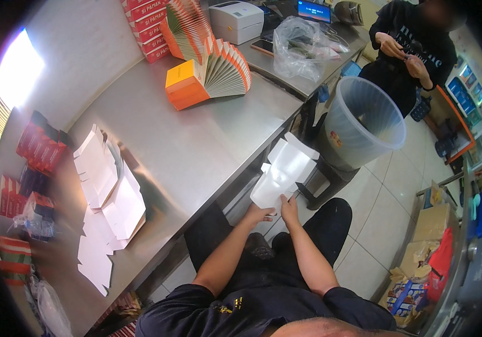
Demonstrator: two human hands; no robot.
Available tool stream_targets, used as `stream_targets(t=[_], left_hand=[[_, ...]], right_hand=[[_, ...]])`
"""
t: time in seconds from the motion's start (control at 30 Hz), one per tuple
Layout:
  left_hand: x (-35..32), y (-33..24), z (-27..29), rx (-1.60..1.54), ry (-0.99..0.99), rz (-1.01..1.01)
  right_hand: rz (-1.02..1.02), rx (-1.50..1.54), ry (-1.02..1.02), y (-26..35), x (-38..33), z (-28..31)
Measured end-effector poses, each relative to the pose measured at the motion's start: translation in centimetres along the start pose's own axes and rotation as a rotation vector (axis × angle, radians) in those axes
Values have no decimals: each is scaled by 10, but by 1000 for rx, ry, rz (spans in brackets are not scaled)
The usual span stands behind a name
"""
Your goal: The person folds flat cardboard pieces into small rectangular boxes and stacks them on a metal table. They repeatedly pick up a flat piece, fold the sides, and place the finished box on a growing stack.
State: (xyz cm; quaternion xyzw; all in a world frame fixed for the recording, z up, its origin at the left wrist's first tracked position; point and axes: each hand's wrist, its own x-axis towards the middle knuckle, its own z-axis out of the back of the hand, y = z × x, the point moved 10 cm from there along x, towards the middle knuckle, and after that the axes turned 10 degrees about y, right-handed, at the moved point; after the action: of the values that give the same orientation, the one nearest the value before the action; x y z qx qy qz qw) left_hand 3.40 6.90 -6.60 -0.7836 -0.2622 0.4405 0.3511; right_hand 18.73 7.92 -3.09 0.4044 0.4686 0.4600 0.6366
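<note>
Above my lap I hold a white cardboard box blank [284, 168], partly folded, with its flaps spread away from me. My left hand [260, 214] grips its near left edge, fingers closed on the card. On the near right edge, my right hand [289, 209] pinches the same blank. To the left, several more flat white box blanks [120, 208] lie in a loose pile on the steel table [196, 151]. Farther back on that table stands a fanned row of folded orange and yellow boxes [210, 81].
A clear plastic tub [359, 126] rests on a dark stool [331, 182] at my right. Beyond it a person in black [412, 50] stands working with their hands. A white label printer [236, 21] and a plastic bag [303, 48] occupy the back table. Red boxes [41, 146] line the left wall.
</note>
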Motion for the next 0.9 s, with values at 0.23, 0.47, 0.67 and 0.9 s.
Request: stream_targets(t=[0.23, 0.47, 0.67, 0.9], left_hand=[[-59, -82, 33, 917, -860, -557], [-10, -53, 28, 346, -379, -427], [8, -25, 35, -90, -200, -280], [-2, -30, -4, 52, 17, -297]], right_hand=[[138, -399, -92, 44, -17, 19], [371, -651, 240, 91, -48, -40], [239, -362, 37, 86, -41, -10], [117, -118, -113, 44, -22, 16]])
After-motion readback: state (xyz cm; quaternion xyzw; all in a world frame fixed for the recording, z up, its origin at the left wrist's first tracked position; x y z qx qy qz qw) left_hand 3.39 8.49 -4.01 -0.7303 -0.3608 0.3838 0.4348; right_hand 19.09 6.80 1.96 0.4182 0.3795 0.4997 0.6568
